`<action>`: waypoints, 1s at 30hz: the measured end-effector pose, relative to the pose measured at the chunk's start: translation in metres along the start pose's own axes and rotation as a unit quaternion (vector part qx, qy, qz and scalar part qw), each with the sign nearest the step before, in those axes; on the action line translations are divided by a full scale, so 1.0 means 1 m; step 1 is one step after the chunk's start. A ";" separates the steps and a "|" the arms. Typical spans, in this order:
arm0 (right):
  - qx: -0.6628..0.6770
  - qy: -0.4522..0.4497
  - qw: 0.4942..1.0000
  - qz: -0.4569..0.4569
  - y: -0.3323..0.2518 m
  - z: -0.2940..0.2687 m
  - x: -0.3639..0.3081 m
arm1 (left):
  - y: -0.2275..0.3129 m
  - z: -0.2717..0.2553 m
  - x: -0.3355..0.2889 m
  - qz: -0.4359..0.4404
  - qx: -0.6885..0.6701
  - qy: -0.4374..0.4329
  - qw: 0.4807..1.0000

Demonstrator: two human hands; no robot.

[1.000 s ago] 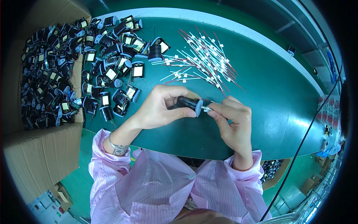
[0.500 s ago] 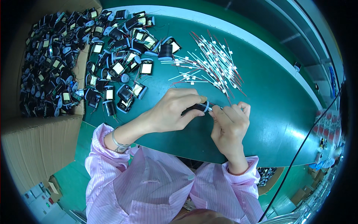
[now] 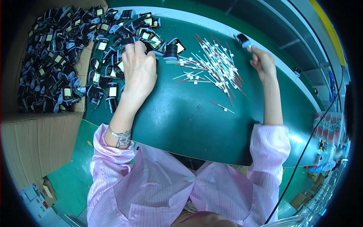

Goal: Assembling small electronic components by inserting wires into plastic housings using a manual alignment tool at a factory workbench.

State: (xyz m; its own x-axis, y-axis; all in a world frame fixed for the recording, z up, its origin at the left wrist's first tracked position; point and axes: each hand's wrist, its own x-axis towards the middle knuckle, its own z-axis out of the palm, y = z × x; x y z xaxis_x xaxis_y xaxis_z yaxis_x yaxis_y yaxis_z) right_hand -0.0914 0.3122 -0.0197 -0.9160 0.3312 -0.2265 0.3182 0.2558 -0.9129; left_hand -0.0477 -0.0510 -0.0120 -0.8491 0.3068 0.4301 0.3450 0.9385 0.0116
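Observation:
My left hand (image 3: 139, 70) is over the near right side of a heap of black housings (image 3: 113, 56) with grey-blue end caps and pale yellow pads. Its fingers curl downward among them; the fingertips, and whatever they grip, are hidden. Stretched toward the table's far edge, my right hand (image 3: 263, 62) is closed, its fingertips pinching the grey end of one black housing (image 3: 242, 39). Between the hands lies a loose pile of thin wires (image 3: 217, 62), white and red with small white connectors. One such wire (image 3: 224, 108) lies apart, nearer to me.
A large cardboard box (image 3: 41, 140) full of the same black housings stands at the left, against the green table (image 3: 181, 128). A white rail (image 3: 204, 23) runs along the far edge. At the right a black cable (image 3: 298, 166) hangs across the view.
My hands have moved apart: the left away to the heap, the right with the black housing to the far edge. A single wire now lies near where they worked.

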 end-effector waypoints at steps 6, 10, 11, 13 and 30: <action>0.122 -0.015 0.992 -0.041 -0.010 0.029 -0.020 | -0.002 0.002 0.002 0.023 -0.110 0.022 0.993; -0.237 -0.160 0.907 -0.310 -0.016 0.040 -0.108 | 0.001 -0.001 0.001 0.070 -0.251 0.096 0.961; -0.292 -0.209 0.885 -0.295 -0.014 0.038 -0.127 | 0.007 -0.004 -0.002 0.050 -0.293 0.078 0.952; -0.462 -0.143 0.819 -0.308 -0.011 0.039 -0.167 | 0.017 -0.005 -0.005 0.021 -0.411 0.058 0.909; -0.009 -0.084 0.959 -0.271 -0.015 0.058 -0.205 | 0.032 -0.001 -0.014 -0.137 -0.884 -0.227 0.386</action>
State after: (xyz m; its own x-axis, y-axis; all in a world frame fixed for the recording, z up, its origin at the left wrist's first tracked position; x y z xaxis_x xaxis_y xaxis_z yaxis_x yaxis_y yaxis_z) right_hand 0.0771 0.1876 0.0203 -0.9740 -0.0054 0.2263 -0.2127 0.3641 -0.9067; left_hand -0.0243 -0.0253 -0.0166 -0.7946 0.6071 -0.0029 -0.3891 -0.5056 0.7701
